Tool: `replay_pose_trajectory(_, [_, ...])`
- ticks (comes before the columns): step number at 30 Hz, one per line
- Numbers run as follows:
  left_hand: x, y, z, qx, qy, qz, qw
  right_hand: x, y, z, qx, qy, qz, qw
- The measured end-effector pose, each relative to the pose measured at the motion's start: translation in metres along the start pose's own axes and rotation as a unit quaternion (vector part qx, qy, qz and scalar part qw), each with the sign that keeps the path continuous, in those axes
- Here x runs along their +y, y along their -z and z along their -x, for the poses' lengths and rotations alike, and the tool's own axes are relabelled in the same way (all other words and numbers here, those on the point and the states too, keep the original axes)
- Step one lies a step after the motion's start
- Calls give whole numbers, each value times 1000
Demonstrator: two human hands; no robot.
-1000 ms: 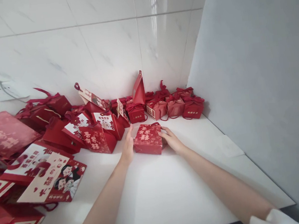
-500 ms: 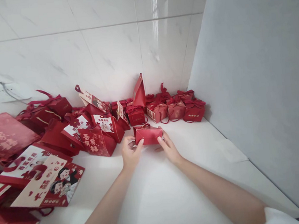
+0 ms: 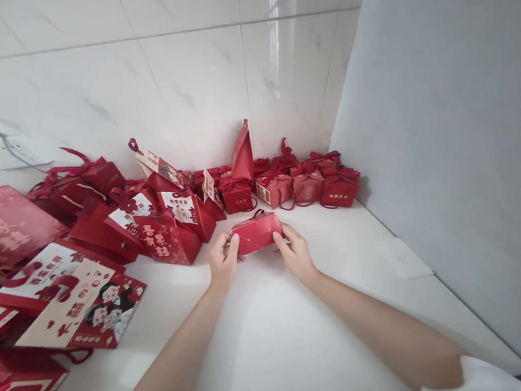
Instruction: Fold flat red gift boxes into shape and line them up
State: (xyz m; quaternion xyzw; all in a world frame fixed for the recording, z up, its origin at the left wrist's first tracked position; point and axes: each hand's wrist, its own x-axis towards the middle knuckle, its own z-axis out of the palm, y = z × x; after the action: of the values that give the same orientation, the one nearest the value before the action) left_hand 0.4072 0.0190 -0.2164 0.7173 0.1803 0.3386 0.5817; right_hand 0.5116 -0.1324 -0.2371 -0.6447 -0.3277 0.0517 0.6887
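A small red gift box (image 3: 257, 235) is held by its two ends above the white tabletop, tilted a little with its right side higher. My left hand (image 3: 223, 259) grips the left end, thumb on the near face and fingers curled behind. At the right end, my right hand (image 3: 294, 251) pinches it the same way, its thumb pressed on the front. A dark red ribbon loop shows on top of the box. The side facing away from me is hidden.
Red bow-tied boxes (image 3: 340, 188) line the tiled wall. To the left crowd several printed gift boxes (image 3: 167, 238), among them one with a cartoon couple (image 3: 110, 311). A grey panel (image 3: 458, 139) bounds the white table (image 3: 276, 354) on the right.
The box has tipped so that its right end sits higher and more of its near face shows. My left thumb has slid toward the left edge. The whole view has shifted slightly.
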Motion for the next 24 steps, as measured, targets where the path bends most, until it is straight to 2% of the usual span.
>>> replay_pose_trajectory(10, [-4,1,1,-29,-23,-44,998,7,-1,-1,8,-9,23,1000])
replay_pose_trajectory(17, [-3,0,1,-31,-17,-30,999,7,0,-1,12,-2,32,999])
replay_pose_trajectory(19, [-4,0,0,-44,24,7,999,5,1,0,14,-9,30,999])
replay_pose_trajectory(21, [-5,-1,-3,-80,96,58,990,1,1,2,24,-1,15,1000])
replay_pose_trajectory(24, [-8,-1,-6,-116,165,91,975,-6,3,5,32,50,-24,998])
